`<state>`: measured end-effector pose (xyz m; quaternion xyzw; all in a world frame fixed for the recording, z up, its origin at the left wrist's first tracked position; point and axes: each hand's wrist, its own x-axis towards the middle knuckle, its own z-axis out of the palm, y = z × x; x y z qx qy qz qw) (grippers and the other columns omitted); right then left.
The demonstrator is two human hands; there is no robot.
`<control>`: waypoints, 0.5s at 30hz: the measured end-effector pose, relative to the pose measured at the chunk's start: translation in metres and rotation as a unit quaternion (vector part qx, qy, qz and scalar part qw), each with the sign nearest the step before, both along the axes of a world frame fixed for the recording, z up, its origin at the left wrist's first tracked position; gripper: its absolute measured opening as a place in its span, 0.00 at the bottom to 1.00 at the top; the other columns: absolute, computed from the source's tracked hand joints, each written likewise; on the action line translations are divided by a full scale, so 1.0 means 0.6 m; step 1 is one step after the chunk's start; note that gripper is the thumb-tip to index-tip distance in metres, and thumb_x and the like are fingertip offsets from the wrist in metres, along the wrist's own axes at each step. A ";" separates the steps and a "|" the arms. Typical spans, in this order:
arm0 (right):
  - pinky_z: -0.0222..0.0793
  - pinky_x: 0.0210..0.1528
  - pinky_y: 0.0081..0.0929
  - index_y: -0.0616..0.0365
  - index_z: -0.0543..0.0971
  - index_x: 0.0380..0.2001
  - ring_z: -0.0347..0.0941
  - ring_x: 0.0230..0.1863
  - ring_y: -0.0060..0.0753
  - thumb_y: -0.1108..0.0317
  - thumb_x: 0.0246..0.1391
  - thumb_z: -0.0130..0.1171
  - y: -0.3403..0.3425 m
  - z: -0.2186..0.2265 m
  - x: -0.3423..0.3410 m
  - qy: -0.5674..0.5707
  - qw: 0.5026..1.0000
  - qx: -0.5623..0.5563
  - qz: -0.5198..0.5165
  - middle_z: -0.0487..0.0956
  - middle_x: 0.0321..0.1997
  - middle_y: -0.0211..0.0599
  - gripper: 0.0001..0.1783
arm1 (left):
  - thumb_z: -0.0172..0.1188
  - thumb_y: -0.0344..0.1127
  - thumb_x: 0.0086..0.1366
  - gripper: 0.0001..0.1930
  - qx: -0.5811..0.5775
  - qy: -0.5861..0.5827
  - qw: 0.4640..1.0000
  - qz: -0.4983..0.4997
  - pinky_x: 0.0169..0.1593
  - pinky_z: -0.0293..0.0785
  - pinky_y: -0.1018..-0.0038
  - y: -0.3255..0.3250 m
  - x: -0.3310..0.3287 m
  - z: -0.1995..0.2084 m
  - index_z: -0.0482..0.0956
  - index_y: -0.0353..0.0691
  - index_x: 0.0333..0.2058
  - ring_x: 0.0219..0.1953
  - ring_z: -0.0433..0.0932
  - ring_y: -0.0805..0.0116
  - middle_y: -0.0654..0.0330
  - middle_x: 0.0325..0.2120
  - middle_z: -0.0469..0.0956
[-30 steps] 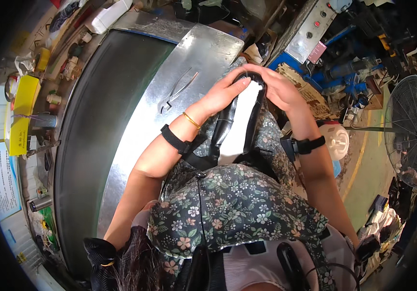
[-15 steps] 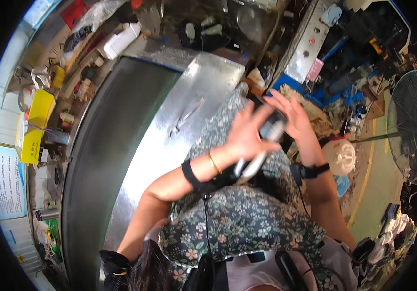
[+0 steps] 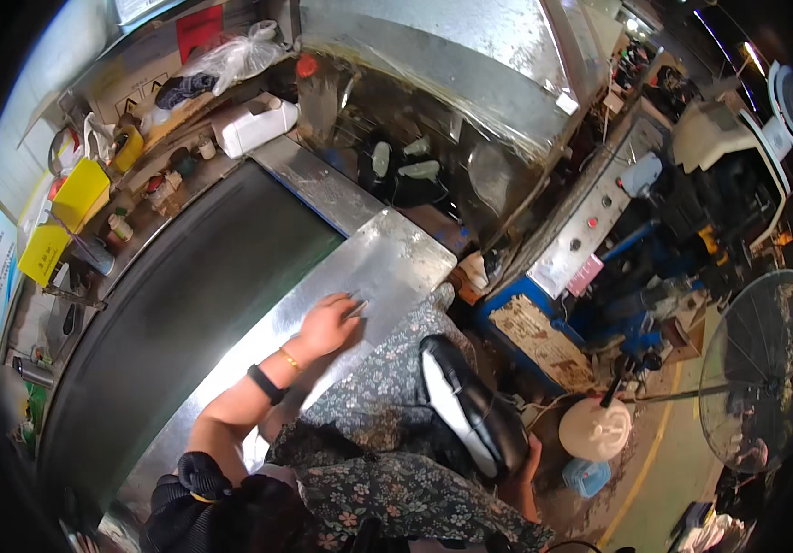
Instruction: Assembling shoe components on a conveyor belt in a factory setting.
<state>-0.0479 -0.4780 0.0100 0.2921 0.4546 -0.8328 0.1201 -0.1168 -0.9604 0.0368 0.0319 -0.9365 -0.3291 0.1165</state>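
Note:
A black shoe [image 3: 481, 396] with a white sole rests on my lap against the flowered apron [image 3: 360, 392], toe pointing away from me. Around its near end are the fingers of my right hand [image 3: 527, 470], partly hidden behind the shoe. My left hand [image 3: 325, 327] is down on the shiny metal tabletop [image 3: 396, 253], its fingers closed on a thin metal tool [image 3: 360, 307]. Only a small end of that tool shows past the fingertips.
Left of the tabletop runs a dark conveyor belt [image 3: 203, 286], with a cluttered shelf beyond it. A machine with a button panel [image 3: 567, 249] stands at the right. A cream jug [image 3: 594, 429], a blue basket [image 3: 586, 476] and a large fan [image 3: 756, 369] are on the floor side.
My hands have parted. The left has gone to the metal tabletop and closed on the thin tool lying there; the right keeps the shoe, now lower on my lap. The view has shifted.

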 end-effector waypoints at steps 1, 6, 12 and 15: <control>0.67 0.59 0.38 0.59 0.74 0.53 0.73 0.54 0.41 0.47 0.56 0.53 -0.021 0.001 -0.047 0.118 0.993 0.011 -0.016 0.77 0.52 0.42 0.29 | 0.62 0.40 0.59 0.20 0.003 -0.034 0.999 0.021 0.60 0.69 0.61 -0.028 0.008 -0.003 0.78 0.37 0.48 0.57 0.71 0.46 0.45 0.54 0.73; 0.69 0.60 0.38 0.61 0.73 0.55 0.75 0.54 0.39 0.53 0.63 0.51 -0.125 0.143 -0.334 0.189 0.977 -0.081 0.064 0.78 0.54 0.40 0.25 | 0.63 0.46 0.60 0.28 -0.042 -0.082 0.994 0.055 0.69 0.53 0.56 -0.100 -0.052 0.038 0.72 0.38 0.57 0.68 0.54 0.41 0.41 0.63 0.61; 0.73 0.50 0.40 0.66 0.67 0.59 0.78 0.47 0.56 0.49 0.41 0.67 -0.442 0.107 -0.621 0.253 0.666 0.642 0.283 0.81 0.42 0.58 0.45 | 0.58 0.64 0.58 0.51 -0.190 -0.175 0.958 0.128 0.72 0.30 0.52 -0.129 -0.380 0.025 0.50 0.34 0.68 0.73 0.36 0.44 0.41 0.69 0.47; 0.71 0.53 0.43 0.74 0.54 0.65 0.76 0.50 0.61 0.46 0.37 0.70 -0.539 0.073 -0.707 0.245 0.643 0.646 0.329 0.78 0.45 0.67 0.60 | 0.61 0.62 0.55 0.53 -0.170 -0.161 0.958 0.166 0.71 0.38 0.55 -0.152 -0.550 -0.014 0.51 0.26 0.65 0.70 0.48 0.46 0.39 0.65 0.56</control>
